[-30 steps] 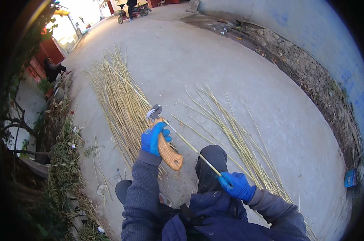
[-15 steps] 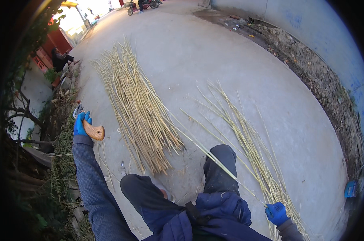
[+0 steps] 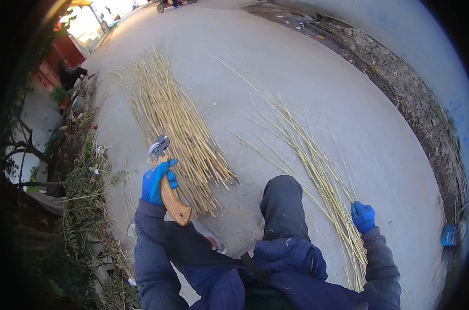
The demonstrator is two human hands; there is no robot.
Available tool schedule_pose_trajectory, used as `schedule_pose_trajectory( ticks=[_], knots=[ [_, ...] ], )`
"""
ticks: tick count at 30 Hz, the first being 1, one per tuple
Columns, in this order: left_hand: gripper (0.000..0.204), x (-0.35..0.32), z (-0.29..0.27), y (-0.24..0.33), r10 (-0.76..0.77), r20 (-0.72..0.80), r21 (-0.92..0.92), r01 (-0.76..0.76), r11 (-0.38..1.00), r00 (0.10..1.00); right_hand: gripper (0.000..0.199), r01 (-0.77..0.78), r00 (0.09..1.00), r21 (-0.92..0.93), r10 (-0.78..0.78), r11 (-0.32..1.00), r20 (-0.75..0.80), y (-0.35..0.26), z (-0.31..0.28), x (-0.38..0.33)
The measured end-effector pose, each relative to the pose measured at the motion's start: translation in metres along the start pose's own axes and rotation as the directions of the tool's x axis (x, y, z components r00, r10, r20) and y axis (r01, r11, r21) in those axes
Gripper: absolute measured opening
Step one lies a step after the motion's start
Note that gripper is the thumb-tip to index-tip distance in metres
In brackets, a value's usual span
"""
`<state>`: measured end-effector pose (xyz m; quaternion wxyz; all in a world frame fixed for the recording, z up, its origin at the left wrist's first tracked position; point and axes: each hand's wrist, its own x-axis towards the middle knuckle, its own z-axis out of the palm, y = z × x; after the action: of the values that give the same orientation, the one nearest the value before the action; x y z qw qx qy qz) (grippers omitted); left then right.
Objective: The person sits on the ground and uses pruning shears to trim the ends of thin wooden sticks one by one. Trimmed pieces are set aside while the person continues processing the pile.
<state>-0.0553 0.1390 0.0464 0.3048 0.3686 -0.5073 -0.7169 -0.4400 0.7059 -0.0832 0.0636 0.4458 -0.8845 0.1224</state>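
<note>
In my left hand (image 3: pixel 157 183), closed round its curved wooden handle, is a tool (image 3: pixel 176 205) with a short metal head, much like pruning shears. Its head points away from me, over the near left edge of a big pile of dry, pale yellow stalks (image 3: pixel 175 124). My right hand (image 3: pixel 363 217), in a blue glove like the left one, is closed at the right side of a smaller, looser bunch of stalks (image 3: pixel 317 165). A long thin stalk (image 3: pixel 255 90) reaches from the far end of this bunch towards that hand; its gripped end is hidden by the fingers.
Both piles lie on grey concrete paving (image 3: pixel 276 67). Dry weeds and branches (image 3: pixel 84 217) line the left edge, where a person (image 3: pixel 69 75) sits farther off. A pale wall (image 3: pixel 400 46) with a dirt strip bounds the right. A blue container (image 3: pixel 449 235) stands there.
My left hand has swung right and nearer with the tool, towards the big pile. My right hand has moved slightly forward, and the stalk it held across my knee now lies over the right bunch.
</note>
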Motion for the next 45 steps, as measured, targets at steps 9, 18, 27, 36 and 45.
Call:
schedule_pose_trajectory(
  ticks=[9, 18, 27, 36, 45],
  knots=[
    [0.046, 0.006, 0.018, -0.056, -0.240, 0.024, 0.215, 0.230, 0.949, 0.970, 0.013, -0.102, 0.991, -0.072, 0.108, 0.992, 0.083, -0.005, 0.081, 0.057],
    [0.051, -0.037, 0.105, -0.094, 0.463, 0.218, 0.729, -0.459, 0.507, 0.859, 0.017, -0.249, 0.874, -0.083, 0.261, 0.965, 0.409, -0.062, 0.107, 0.105],
    [0.056, -0.010, 0.107, -0.063, -0.272, -0.184, 0.229, 0.310, 0.923, 0.945, 0.018, -0.325, 0.846, -0.052, 0.315, 0.944, 0.429, -0.074, 0.120, 0.144],
    [0.032, -0.036, 0.096, -0.055, -0.143, 0.283, 0.042, 0.137, 0.990, 0.948, 0.034, -0.241, 0.884, -0.253, 0.320, 0.937, 0.341, -0.058, 0.075, 0.192],
    [0.031, -0.086, 0.096, -0.025, -0.137, 0.408, 0.226, 0.045, 0.973, 0.903, 0.056, -0.130, 0.849, 0.987, -0.504, 0.092, 0.159, -0.291, -0.044, 0.225]
  ],
)
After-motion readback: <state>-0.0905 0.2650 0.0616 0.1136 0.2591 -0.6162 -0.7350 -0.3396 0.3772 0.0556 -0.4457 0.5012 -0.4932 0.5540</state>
